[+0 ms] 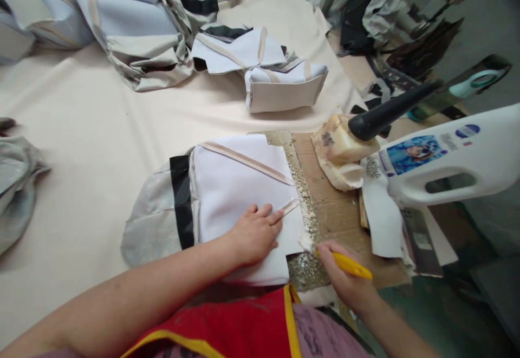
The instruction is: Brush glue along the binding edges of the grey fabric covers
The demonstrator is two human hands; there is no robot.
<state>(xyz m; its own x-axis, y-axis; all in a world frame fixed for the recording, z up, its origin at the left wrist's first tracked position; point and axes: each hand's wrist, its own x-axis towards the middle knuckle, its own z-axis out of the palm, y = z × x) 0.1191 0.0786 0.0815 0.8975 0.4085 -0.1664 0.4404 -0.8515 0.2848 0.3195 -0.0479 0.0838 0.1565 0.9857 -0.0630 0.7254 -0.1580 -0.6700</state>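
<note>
My left hand (257, 233) lies flat with its fingers spread on a white fabric piece (235, 184). Beige strips run across that piece, and a black band (181, 201) and grey cloth (152, 220) extend from its left side. In my right hand (345, 277) is a brush with a yellow handle (350, 265). Its whitish bristles touch the right edge of the white piece near the lower corner. Under that edge is a board (306, 266) crusted with dried, lumpy glue.
Right of the board lie brown cardboard (337, 212), a glue-caked container (337, 141) with a black handle (394, 111), and a large white jug (455, 152). Sewn white-and-grey pieces (284, 95) sit farther back on the cream-covered table (89, 114). Grey cloth (18, 184) lies at far left.
</note>
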